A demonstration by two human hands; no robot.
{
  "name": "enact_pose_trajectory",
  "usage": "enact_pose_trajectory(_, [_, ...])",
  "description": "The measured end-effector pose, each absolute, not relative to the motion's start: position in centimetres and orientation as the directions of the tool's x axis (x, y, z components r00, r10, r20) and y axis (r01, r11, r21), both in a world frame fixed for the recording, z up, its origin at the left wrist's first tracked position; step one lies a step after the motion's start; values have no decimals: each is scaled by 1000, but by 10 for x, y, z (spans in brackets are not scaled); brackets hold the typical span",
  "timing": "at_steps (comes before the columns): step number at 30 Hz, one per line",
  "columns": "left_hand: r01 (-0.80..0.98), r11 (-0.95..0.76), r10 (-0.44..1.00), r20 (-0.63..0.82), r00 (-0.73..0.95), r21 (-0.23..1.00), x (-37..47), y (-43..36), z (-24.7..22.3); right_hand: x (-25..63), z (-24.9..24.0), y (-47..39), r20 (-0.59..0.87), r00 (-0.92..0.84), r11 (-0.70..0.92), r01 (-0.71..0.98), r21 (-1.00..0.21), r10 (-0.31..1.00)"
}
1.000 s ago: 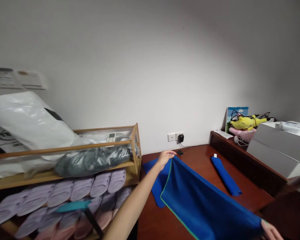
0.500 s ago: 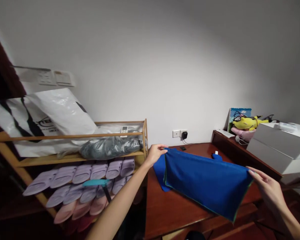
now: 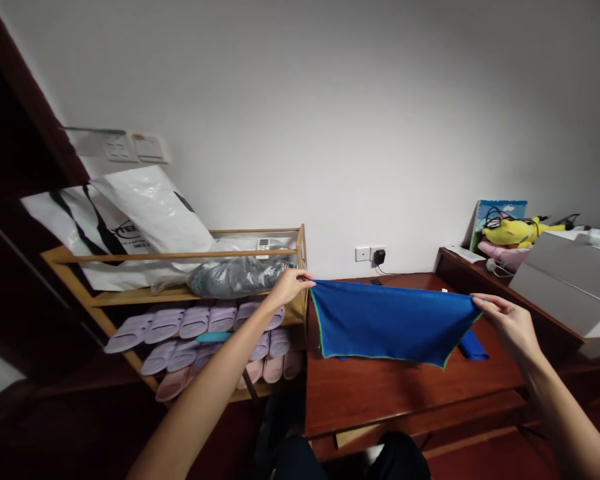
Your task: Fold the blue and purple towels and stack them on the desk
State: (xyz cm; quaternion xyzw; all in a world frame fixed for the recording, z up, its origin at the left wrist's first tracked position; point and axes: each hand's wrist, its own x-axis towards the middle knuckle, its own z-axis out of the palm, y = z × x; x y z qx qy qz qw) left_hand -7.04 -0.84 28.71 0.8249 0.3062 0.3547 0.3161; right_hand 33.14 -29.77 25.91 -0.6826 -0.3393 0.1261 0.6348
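A blue cloth (image 3: 385, 323) with a green stitched edge hangs stretched above the wooden desk (image 3: 370, 397). My left hand (image 3: 290, 287) pinches its upper left corner. At the upper right corner, the fingers of my right hand (image 3: 505, 320) are closed on the same cloth. Its top edge runs nearly straight between the two hands, and the lower edge hangs free. Another piece of blue fabric (image 3: 474, 345) lies on the desk, partly hidden behind the cloth near my right hand.
Left of the desk stands a wooden rack (image 3: 180, 257) with several slippers (image 3: 195, 320) and a white bag (image 3: 155, 207). A black plug (image 3: 379, 256) sits in the wall socket. Grey boxes (image 3: 565, 273) and a yellow plush toy (image 3: 513, 231) are at the right.
The view has shifted, so the surroundings sit further right. The cloth is now held more level, its right end raised, and it covers the blue fabric that showed at the left.
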Motion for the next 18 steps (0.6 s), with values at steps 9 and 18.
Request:
enact_pose_trajectory(9, [341, -681, 694, 422, 583, 648, -98, -24, 305, 317, 278, -289, 234, 717, 30, 285, -958, 657])
enact_pose_trajectory(18, [285, -525, 688, 203, 697, 802, -125, -92, 325, 341, 263, -326, 387, 676, -15, 507, -862, 627])
